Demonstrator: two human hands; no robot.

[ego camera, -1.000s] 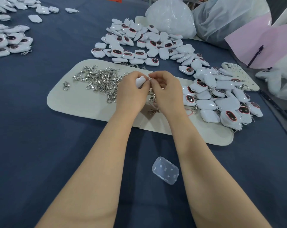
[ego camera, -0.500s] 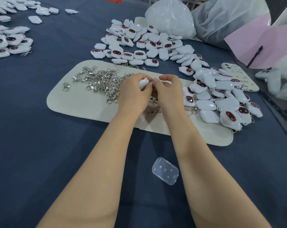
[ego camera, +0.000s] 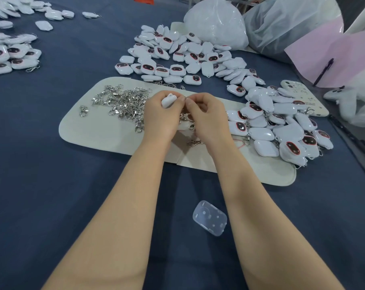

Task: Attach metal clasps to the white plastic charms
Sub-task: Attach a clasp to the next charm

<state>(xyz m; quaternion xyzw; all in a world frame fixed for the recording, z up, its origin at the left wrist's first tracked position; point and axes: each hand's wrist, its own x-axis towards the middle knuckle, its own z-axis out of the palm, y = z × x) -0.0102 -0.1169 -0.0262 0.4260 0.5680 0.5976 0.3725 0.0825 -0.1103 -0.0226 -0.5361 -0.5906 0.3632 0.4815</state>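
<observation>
Since the head view catches both hands raised just above the mat (ego camera: 98,130), the risks sit where they meet: the left hand (ego camera: 160,118) has its fingers (ego camera: 177,104) curled round a white charm (ego camera: 168,100), and the right hand (ego camera: 206,120) pinches something small at the charm's edge, likely a clasp (ego camera: 185,98), though only a glint of metal shows there. Whether its ring has passed through the charm's loop cannot be told. If the pinch slips, the clasp could drop among the loose ones under the hands, or bounce onto the blue tabletop (ego camera: 51,185), where it is harder to spot. Too hard a squeeze on the glossy shell could make the charm squirt out toward the clasp pile (ego camera: 123,103) just to the left. A half-closed ring might pass as done and come apart once the charm joins the heap (ego camera: 282,130) on the right, which seems to be the finished lot, and there a loose one would be hard to find.
</observation>
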